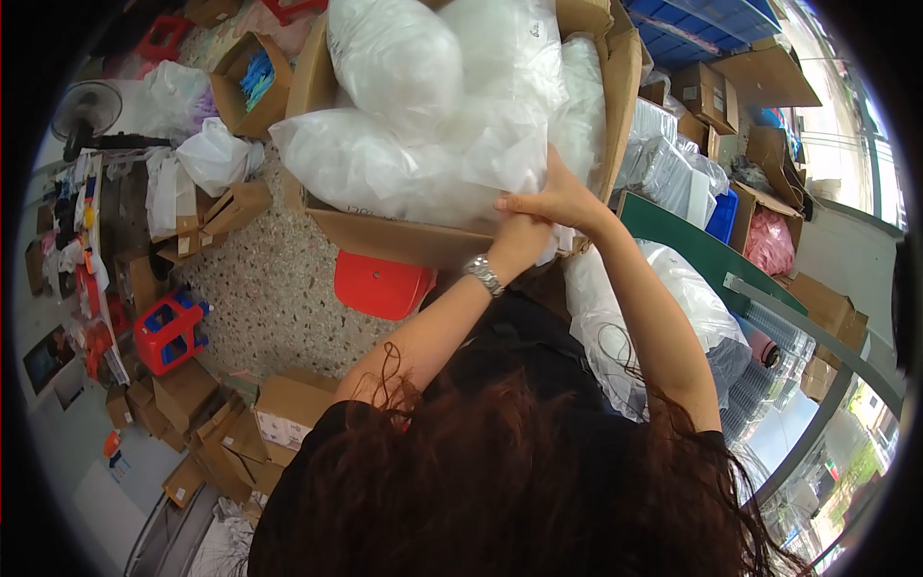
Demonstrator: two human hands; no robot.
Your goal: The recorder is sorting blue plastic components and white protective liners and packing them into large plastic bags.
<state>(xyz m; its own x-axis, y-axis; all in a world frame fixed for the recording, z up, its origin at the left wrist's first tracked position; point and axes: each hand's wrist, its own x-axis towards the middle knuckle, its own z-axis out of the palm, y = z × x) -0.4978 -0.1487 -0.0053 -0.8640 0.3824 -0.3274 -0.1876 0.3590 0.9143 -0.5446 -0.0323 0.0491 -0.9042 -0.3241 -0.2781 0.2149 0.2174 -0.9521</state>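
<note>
A large open cardboard box (413, 238) stands in front of me, filled with several puffy translucent white plastic bags (399, 67). My hands meet at its near right corner. Under my right thumb, my left hand (522, 238) is closed at the gathered end of the nearest plastic bag (370, 165); its fingertips are hidden. My right hand (572, 200) pinches the same bag's edge, thumb pointing left and fingers partly behind the film. A metal watch (484, 275) circles my left wrist. What fills the bags cannot be made out.
A red stool (383, 285) sits below the box's near side. White plastic bags (663, 308) lie right of my body, beside a green board (702, 248). Leftward are a red-and-blue stool (170, 332), a fan (87, 111) and several cartons (288, 409).
</note>
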